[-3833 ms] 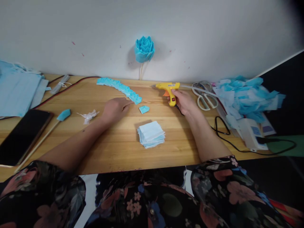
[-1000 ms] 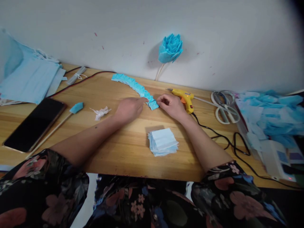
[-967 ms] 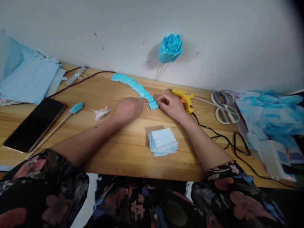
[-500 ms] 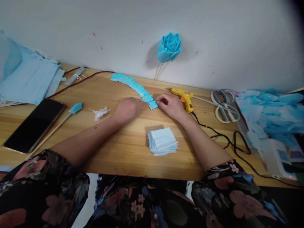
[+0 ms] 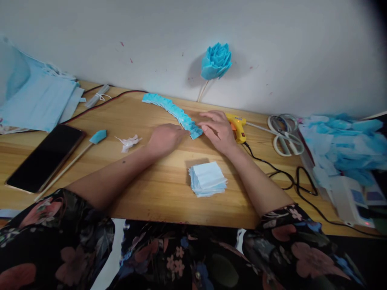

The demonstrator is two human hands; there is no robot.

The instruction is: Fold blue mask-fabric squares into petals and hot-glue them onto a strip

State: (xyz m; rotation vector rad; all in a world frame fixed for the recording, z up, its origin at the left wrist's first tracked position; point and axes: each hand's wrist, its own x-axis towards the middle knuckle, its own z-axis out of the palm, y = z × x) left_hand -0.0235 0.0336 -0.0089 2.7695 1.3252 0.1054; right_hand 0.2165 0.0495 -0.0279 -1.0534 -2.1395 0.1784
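A curved row of overlapping folded blue fabric pieces lies on the table, running from the back down to between my hands. My left hand is closed, with its fingertips at the row's near end. Part of its grip is hidden behind the knuckles. Just right of that end is my right hand, fingers apart and holding nothing; its thumb and fingertips hover by the last piece. Closer to me lies a stack of pale blue squares.
A yellow glue gun, partly behind my right hand, trails a black cord. Scissors and a heap of blue scraps lie right. A blue flower leans on the wall. Left are a phone, a tipped stick and face masks.
My right hand has lifted slightly and its fingers have spread from a pinch at the row's end, now covering the glue gun's nozzle. My left hand has stayed in place.
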